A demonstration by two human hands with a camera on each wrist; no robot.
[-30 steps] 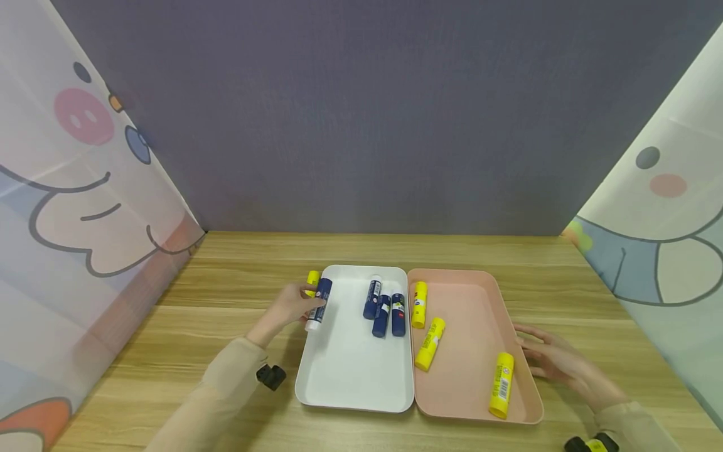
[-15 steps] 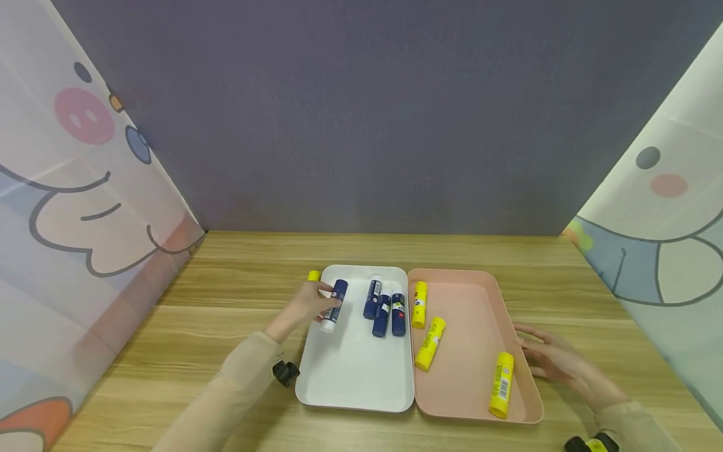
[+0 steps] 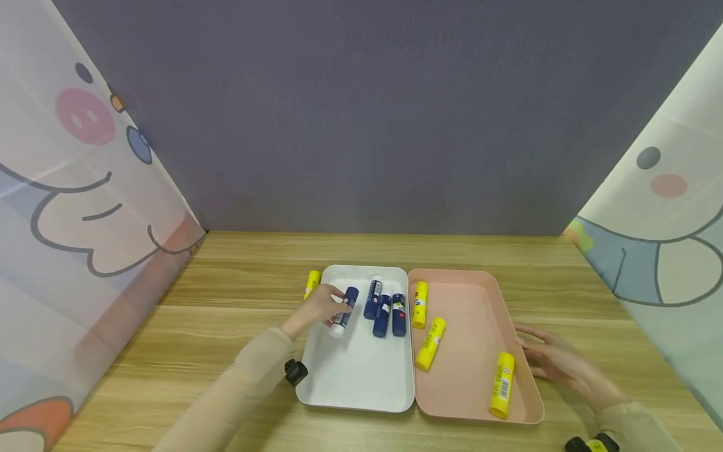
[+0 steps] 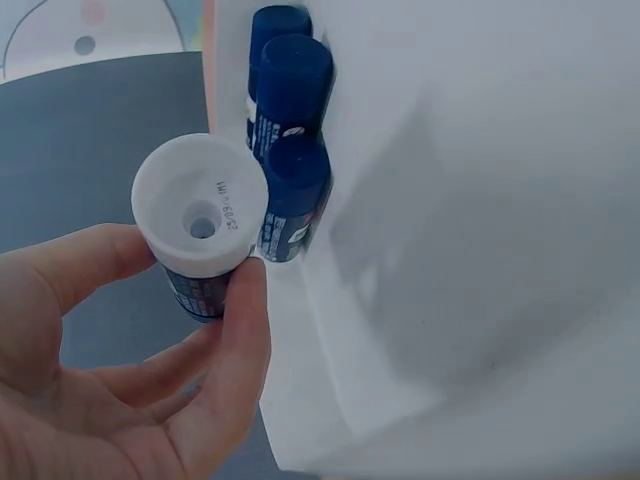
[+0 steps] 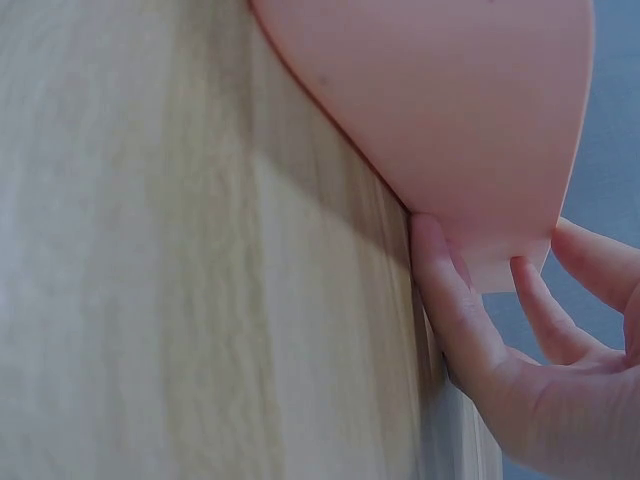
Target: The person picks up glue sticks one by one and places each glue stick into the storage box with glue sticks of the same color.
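Note:
My left hand (image 3: 321,306) pinches a dark blue glue stick (image 3: 346,312) over the left part of the white tray (image 3: 357,402). In the left wrist view the white base of this glue stick (image 4: 200,205) faces the camera, with thumb and fingers around its barrel. Three more blue glue sticks (image 3: 381,316) lie close together at that tray's right side. My right hand (image 3: 552,356) rests its fingertips against the outer wall of the pink tray (image 3: 469,402). The right wrist view shows those fingers (image 5: 545,310) extended at the pink wall.
Three yellow glue sticks (image 3: 501,385) lie apart from each other in the pink tray. Another yellow glue stick (image 3: 312,284) is on the wooden table (image 3: 237,270) beyond the white tray's left edge, partly behind my left hand. The trays stand side by side.
My left hand has carried the blue glue stick rightward from the white tray's left edge to above its floor. The yellow glue stick beside the tray shows more now. My right hand has stayed put.

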